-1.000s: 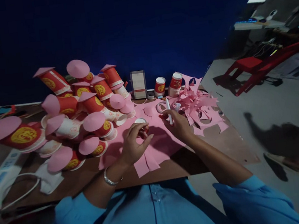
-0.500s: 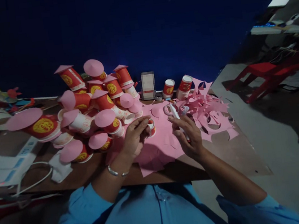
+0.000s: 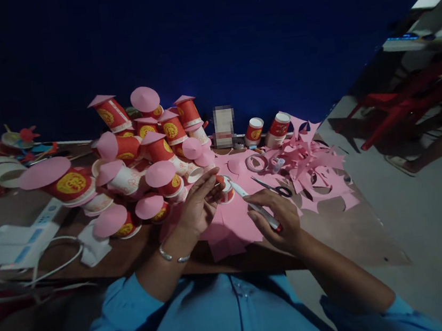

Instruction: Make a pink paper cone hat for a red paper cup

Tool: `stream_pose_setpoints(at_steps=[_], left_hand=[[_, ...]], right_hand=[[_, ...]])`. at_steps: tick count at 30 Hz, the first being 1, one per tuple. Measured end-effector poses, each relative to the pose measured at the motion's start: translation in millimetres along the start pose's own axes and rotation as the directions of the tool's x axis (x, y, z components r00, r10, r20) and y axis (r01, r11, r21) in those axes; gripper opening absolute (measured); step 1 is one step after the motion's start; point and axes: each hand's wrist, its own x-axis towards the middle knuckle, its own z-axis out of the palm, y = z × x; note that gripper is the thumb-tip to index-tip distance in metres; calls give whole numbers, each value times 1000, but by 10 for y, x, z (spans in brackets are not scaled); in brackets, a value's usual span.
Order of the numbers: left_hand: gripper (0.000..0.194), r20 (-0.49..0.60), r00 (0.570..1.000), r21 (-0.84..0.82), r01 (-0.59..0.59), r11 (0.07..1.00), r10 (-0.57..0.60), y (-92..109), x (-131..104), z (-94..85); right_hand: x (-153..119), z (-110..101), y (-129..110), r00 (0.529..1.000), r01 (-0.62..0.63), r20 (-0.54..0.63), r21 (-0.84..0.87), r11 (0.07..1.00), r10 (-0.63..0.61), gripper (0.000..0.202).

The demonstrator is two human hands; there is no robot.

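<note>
My right hand is closed on a white glue tube, its tip pointing at the rim of a red and white paper cup. That cup stands on pink paper. Beside the cup, my left hand has its thumb and fingers pinched around a small red thing, which looks like a cap. Scissors with dark handles lie just beyond my right hand. A roll of tape and a small clear bottle are further back.
Many red cups with pink cone tops are heaped at the left. Pink paper scraps lie at the right, near two cups. A white power strip with cables is far left. A person's leg shows at right.
My right hand has lowered and tilted the glue tube towards the cup, bringing its tip to the rim. The scissors have come into view. At the right, a person's leg is more visible.
</note>
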Motion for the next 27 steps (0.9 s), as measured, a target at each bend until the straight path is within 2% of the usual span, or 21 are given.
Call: stream_pose_setpoints(at_steps=[3,5,7,10,14,16,18,22,27], left_hand=[[43,29,984,212,-176,961,174,-49,47,-77],[36,56,937,406,-338,849,346,-75,75,-133],[32,139,864,581,-466,667,483,-86,88,-179],[30,326,733,735,-594,328,597,-72,75,-227],[32,559,560,748,-659,-80,611,-27,38,-260],[32,643,476,711,-663,-235,600,-5,29,-266],[30,699,417,677,-648,-348,581,13,27,-270],[28,756,387,641,-602,-476,528,31,32,-277],[26,771,381,628,-585,-513,510,27,42,-282]], right_hand=[[16,-5,-10,1000,14,-5,-25,1000,-14,26],[29,-8,-8,1000,22,-3,-50,999,-22,25],[43,-6,-5,1000,24,1,-58,998,-24,23],[58,8,-7,1000,18,12,-58,998,-17,21],[67,37,-13,1000,8,22,-68,998,-6,18],[68,45,-7,1000,-10,24,-66,998,11,16],[68,45,0,999,-27,30,-60,998,28,15],[79,28,1,998,-43,40,-45,998,44,15],[99,20,-2,998,-44,41,-42,998,45,13]])
